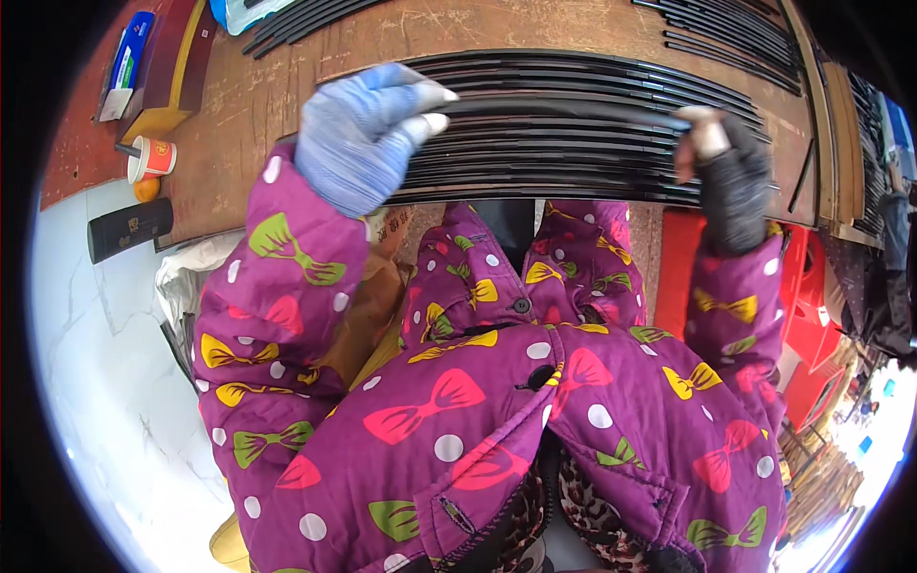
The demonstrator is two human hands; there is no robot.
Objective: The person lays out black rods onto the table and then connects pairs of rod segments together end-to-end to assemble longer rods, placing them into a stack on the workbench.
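Note:
A thin black rod (564, 108) is stretched between my two hands, raised over a row of similar black rods (573, 162) laid side by side on the wooden table (248, 86). My left hand (358, 138), in a blue-grey glove with white fingertips, pinches the rod's left end between thumb and fingers. At its right end my right hand (728, 172) is closed, in a dark grey glove with a white covering on one finger. That hand is slightly blurred, and its grip is partly hidden.
More black rods (306, 24) lie at the far left, with another bundle (731, 38) far right. A paper cup (153, 159), an orange fruit (146, 190) and a black case (130, 230) sit left. Red stools (812, 306) stand right; another person's sleeve (896, 229) shows at the right rim.

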